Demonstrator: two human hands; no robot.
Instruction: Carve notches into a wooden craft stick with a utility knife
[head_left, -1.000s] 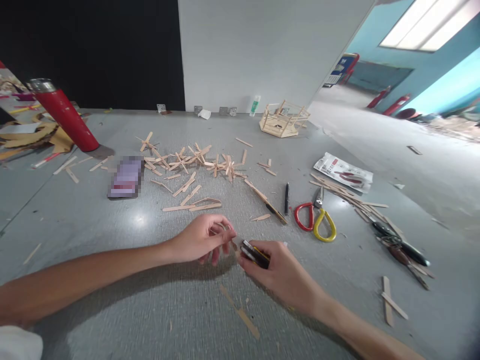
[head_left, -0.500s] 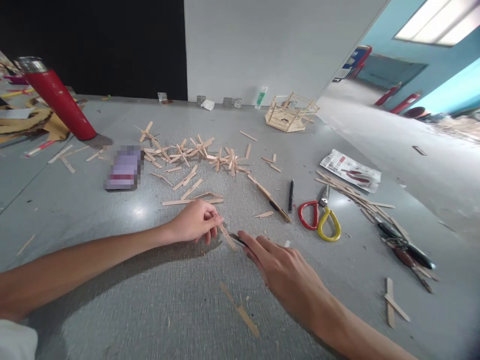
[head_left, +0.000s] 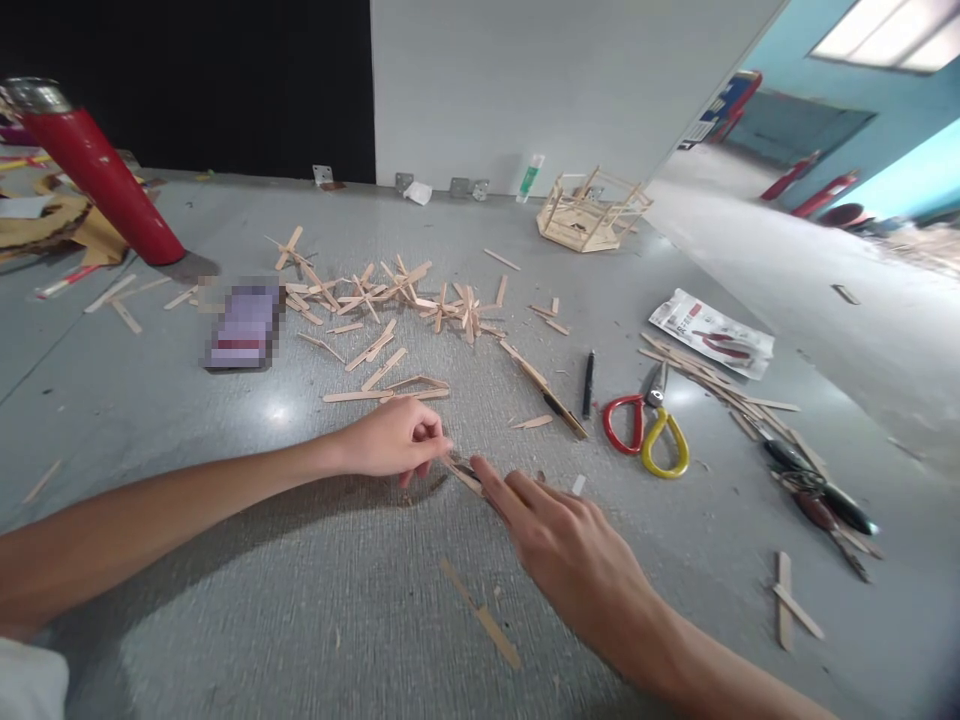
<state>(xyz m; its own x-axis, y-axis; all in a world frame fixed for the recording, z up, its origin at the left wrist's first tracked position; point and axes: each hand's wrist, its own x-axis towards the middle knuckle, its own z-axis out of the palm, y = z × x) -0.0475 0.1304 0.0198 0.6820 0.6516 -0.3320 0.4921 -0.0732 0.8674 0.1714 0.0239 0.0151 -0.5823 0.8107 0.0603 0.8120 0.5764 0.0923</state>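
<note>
My left hand [head_left: 401, 438] pinches one end of a thin wooden craft stick [head_left: 469, 480] between thumb and fingers, just above the table. Against that stick lies the dark tip of a slim knife [head_left: 466, 467], held in my right hand [head_left: 559, 525] with the index finger stretched along it. The hand covers most of the knife, so its handle is hidden. Below the hands a notched, split craft stick [head_left: 484, 625] lies flat on the table. More craft sticks [head_left: 386, 396] lie just beyond my left hand.
Beyond the hands lies a heap of craft sticks [head_left: 409, 290]. A phone [head_left: 244, 325] and red flask [head_left: 112, 175] are on the left. To the right are a black pen [head_left: 589, 385], scissors [head_left: 664, 440], pliers [head_left: 817, 490] and a packet [head_left: 712, 335]. A stick frame [head_left: 589, 220] stands behind.
The held craft stick and the knife have come closer together, the blade now lying along the stick. My right hand has shifted slightly. The view has turned a little.
</note>
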